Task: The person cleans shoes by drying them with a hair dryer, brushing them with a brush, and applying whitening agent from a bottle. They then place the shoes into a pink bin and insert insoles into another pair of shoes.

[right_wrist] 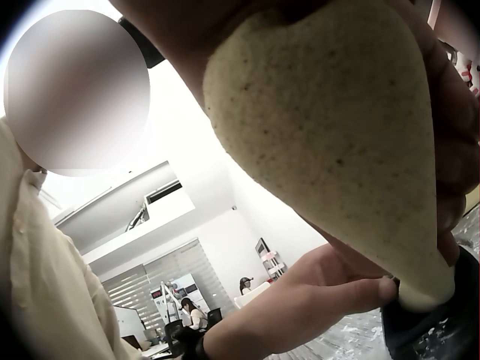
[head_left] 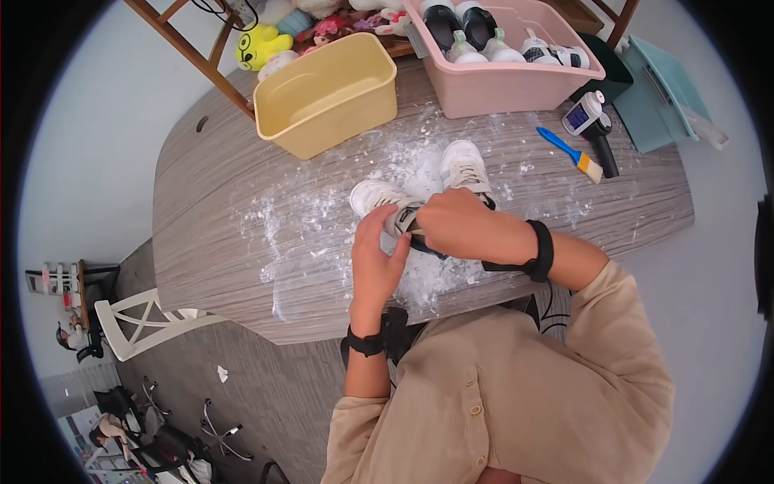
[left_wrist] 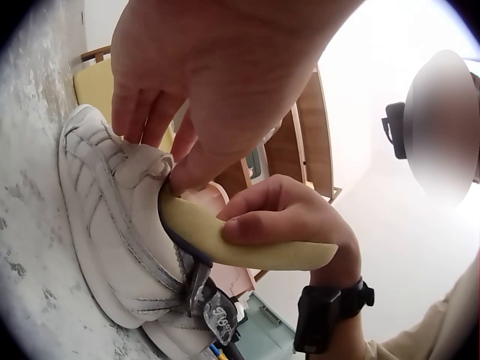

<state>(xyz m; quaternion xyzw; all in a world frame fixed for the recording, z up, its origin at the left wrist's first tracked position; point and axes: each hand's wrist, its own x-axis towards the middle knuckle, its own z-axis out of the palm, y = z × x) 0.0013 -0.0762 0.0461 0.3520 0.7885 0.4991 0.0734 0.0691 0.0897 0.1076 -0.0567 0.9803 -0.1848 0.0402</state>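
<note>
On the table, a white shoe stands with its toe away from the person, beside a second white shoe. My right hand grips a pale yellow insole, whose front end is inside the first shoe's opening. In the right wrist view the insole's broad end fills the middle. My left hand holds that shoe around its tongue, thumb at the opening's edge and fingers over the front. The insole's tip is hidden inside.
White powder is scattered over the wooden table. A yellow bin and a pink bin holding shoes stand at the back. To the right lie a blue-handled brush, a white bottle, a black-handled item and a teal bin.
</note>
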